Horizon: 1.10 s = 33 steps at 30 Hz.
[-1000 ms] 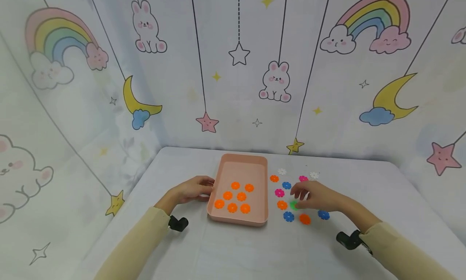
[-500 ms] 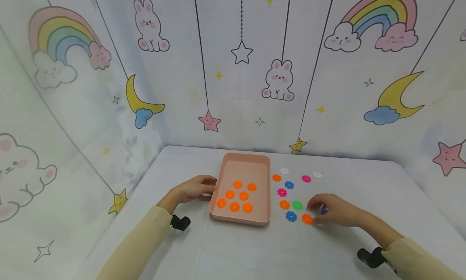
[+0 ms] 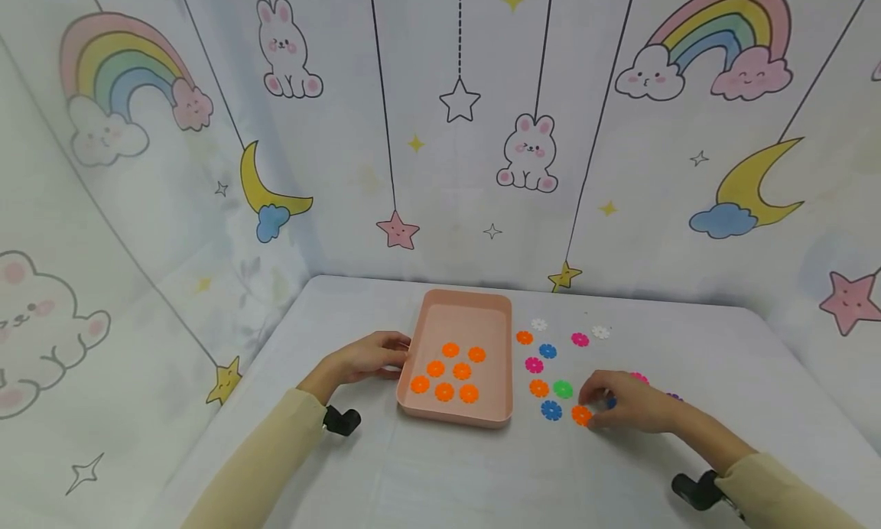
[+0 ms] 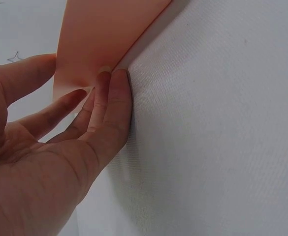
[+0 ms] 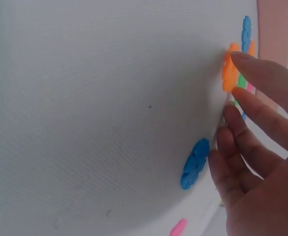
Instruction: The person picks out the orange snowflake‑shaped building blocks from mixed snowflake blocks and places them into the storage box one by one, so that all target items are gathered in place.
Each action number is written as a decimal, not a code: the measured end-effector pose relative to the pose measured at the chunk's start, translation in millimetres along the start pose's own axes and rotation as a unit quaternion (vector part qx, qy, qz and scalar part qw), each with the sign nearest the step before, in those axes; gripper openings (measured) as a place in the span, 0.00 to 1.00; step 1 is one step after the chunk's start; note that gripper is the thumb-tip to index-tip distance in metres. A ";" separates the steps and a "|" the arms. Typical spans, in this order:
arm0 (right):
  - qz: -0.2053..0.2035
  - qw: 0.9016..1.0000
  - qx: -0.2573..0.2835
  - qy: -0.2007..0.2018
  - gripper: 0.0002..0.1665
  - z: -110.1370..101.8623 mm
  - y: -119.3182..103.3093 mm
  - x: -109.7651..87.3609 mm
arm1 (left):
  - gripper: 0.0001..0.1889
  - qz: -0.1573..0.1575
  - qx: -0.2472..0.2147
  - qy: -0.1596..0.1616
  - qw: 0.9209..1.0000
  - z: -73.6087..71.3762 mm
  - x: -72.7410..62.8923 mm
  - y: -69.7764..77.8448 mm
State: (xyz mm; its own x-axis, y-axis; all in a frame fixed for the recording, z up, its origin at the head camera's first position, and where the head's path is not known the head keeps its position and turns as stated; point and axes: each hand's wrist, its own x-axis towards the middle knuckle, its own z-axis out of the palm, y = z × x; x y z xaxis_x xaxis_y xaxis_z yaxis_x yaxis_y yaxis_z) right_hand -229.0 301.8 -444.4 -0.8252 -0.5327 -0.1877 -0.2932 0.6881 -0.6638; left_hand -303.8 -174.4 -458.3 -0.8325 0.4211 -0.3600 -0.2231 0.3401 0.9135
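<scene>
A shallow pink tray [image 3: 456, 420] holds several orange flower-shaped plastic discs [image 3: 462, 371]. My left hand [image 3: 368, 358] rests against its left outer wall, with relaxed fingertips touching the wall and the thumb tip at the rim in the left wrist view. On the right, my right hand [image 3: 629, 403] has thumb and index fingertips at opposite edges of an orange flower disc [image 5: 229, 69], pinching it low at the table. Just beneath the other fingers lies a blue flower disc [image 5: 195, 163]. A green disc [image 3: 563, 389] and another blue disc [image 3: 551, 410] lie left of this hand.
More loose discs lie right of the tray, among them a pink one [image 3: 534, 365], a white one [image 3: 601, 332] and orange ones. Partly behind the right hand sit a pink disc [image 3: 639, 378] and a purple one [image 3: 675, 397]. A patterned cloth backdrop [image 3: 454, 170] rises behind the white table.
My right hand has moved from above the green disc toward the right and nearer, down to the orange disc. The left hand stays at the tray. The head view has shifted slightly.
</scene>
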 end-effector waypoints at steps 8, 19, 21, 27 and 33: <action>-0.009 1.000 -0.018 0.004 0.15 1.9 -2.5 3.3 | 0.24 0.001 -0.001 0.001 1.000 0.0 0.3 -0.5; -0.004 1.000 0.011 0.005 0.04 -1.5 -6.1 9.7 | 0.24 0.004 0.001 0.003 1.000 0.9 -0.9 0.6; -0.012 1.000 0.024 0.002 0.03 -2.9 -6.3 11.1 | 0.24 0.003 0.003 0.005 1.000 1.5 -1.9 1.4; -0.033 0.999 0.040 0.014 0.05 -6.5 -13.0 18.2 | 0.24 0.001 0.007 0.008 1.000 2.5 -3.4 1.7; -0.040 0.998 0.028 0.044 0.06 -9.7 -33.1 27.8 | 0.24 0.004 0.006 0.007 1.000 3.1 -3.9 2.0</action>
State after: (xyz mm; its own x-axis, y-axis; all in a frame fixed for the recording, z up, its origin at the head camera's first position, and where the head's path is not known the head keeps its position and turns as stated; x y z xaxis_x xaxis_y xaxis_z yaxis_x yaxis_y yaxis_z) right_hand -247.0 268.9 -420.6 -0.8399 -0.5383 -0.0696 -0.3350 0.6149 -0.7139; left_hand -299.4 -172.8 -455.7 -0.8411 0.4119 -0.3505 -0.2105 0.3475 0.9137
